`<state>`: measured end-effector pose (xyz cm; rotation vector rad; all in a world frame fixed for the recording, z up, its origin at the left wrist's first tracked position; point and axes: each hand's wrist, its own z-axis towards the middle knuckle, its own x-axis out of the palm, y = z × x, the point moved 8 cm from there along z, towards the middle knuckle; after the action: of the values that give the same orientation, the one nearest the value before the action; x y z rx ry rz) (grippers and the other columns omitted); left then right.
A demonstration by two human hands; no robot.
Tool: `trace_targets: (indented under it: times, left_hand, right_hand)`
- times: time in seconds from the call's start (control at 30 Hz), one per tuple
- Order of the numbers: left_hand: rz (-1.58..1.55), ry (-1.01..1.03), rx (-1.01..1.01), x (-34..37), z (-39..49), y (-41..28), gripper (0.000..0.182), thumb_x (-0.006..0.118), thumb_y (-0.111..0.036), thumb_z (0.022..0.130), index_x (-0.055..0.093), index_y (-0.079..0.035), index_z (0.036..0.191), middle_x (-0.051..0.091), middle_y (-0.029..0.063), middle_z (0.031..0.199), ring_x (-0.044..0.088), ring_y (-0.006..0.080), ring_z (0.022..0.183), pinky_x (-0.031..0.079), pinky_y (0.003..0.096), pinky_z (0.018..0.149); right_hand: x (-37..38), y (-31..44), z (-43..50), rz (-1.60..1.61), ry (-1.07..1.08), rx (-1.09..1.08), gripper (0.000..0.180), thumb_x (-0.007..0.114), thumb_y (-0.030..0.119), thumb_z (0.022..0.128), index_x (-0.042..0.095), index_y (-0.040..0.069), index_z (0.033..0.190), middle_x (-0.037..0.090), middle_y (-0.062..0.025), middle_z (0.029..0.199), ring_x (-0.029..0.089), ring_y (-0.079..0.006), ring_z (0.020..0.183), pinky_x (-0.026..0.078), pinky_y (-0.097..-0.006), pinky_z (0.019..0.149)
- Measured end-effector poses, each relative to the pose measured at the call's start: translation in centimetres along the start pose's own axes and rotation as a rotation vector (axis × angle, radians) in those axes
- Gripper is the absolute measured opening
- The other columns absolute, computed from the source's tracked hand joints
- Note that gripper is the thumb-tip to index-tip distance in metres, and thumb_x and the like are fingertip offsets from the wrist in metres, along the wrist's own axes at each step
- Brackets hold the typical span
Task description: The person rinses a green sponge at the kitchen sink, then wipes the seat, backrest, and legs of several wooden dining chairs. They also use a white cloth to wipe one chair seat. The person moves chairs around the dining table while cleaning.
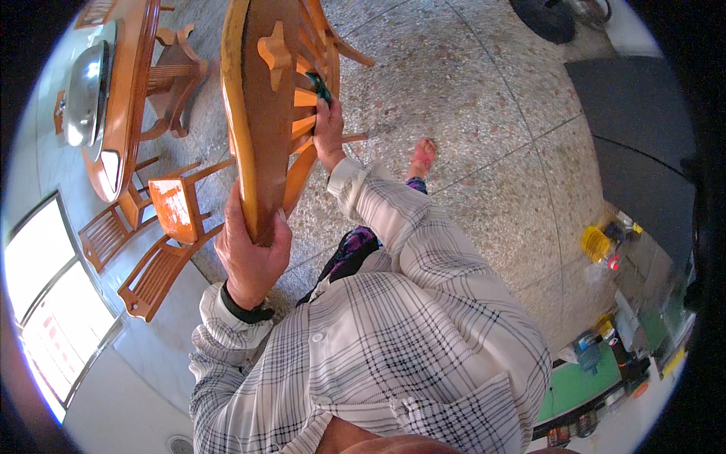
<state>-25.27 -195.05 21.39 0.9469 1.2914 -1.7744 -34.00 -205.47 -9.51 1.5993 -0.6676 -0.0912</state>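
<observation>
Close before me is a varnished wooden chair, its broad top rail (264,125) running up the view and pierced by a decorative shaped cutout. My left hand (252,249) grips the near end of that rail, thumb on one side and fingers on the other. Beyond the rail, my right hand (330,133) is at the backrest slats (305,97), holding a dark green cloth (319,86) against or among them. The rail hides part of the slats and the seat. How firmly the cloth touches the wood cannot be told.
Left of me stand a wooden table (148,68) bearing a domed metal cover (85,93), and more chairs (176,207). A dark mat or panel (635,113) lies at right. Bottles, including a yellow one (596,244), stand lower right. My sandalled foot (423,153) rests on the speckled floor.
</observation>
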Motion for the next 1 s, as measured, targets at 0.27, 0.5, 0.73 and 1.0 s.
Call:
trace_targets:
  times: [0.27,0.5,0.73,1.0]
  left_hand:
    - [-0.047,0.028,-0.015,1.1,1.1,0.9,0.058,0.064,-0.008,0.071,0.040,0.003,0.123,0.062,0.0227,0.082,0.065,0.0359,0.070,0.052,0.0370,0.061]
    - [-0.026,0.034,-0.027,0.9,1.0,0.7,0.060,0.064,-0.007,0.071,0.039,0.003,0.125,0.062,0.0233,0.085,0.065,0.0355,0.073,0.052,0.0378,0.061]
    - [0.013,-0.009,0.023,-0.3,0.1,0.2,0.060,0.064,-0.007,0.069,0.041,0.005,0.123,0.062,0.0231,0.083,0.065,0.0346,0.070,0.052,0.0357,0.061]
    - [0.033,-0.060,0.007,-2.4,-1.4,-0.1,0.058,0.065,-0.006,0.066,0.045,0.008,0.119,0.063,0.0216,0.082,0.066,0.0308,0.071,0.051,0.0332,0.063]
  right_hand:
    - [0.3,6.4,-2.7,0.088,0.135,-0.197,0.030,0.039,0.027,0.096,0.049,0.001,0.107,0.050,-0.0011,0.095,0.045,-0.0113,0.087,0.037,-0.0262,0.081]
    - [1.9,11.4,-2.2,0.035,0.206,-0.337,0.034,0.045,0.028,0.093,0.049,0.000,0.113,0.051,-0.0090,0.109,0.047,-0.0175,0.102,0.035,-0.0286,0.090]
    - [1.2,7.0,-1.8,-0.160,0.282,-0.388,0.042,0.055,0.034,0.087,0.050,0.002,0.113,0.052,-0.0105,0.105,0.050,-0.0200,0.098,0.038,-0.0305,0.087]
    - [1.1,0.3,0.4,-0.381,0.608,-0.170,0.064,0.064,0.050,0.076,0.050,0.003,0.118,0.052,-0.0137,0.110,0.050,-0.0277,0.104,0.039,-0.0347,0.090]
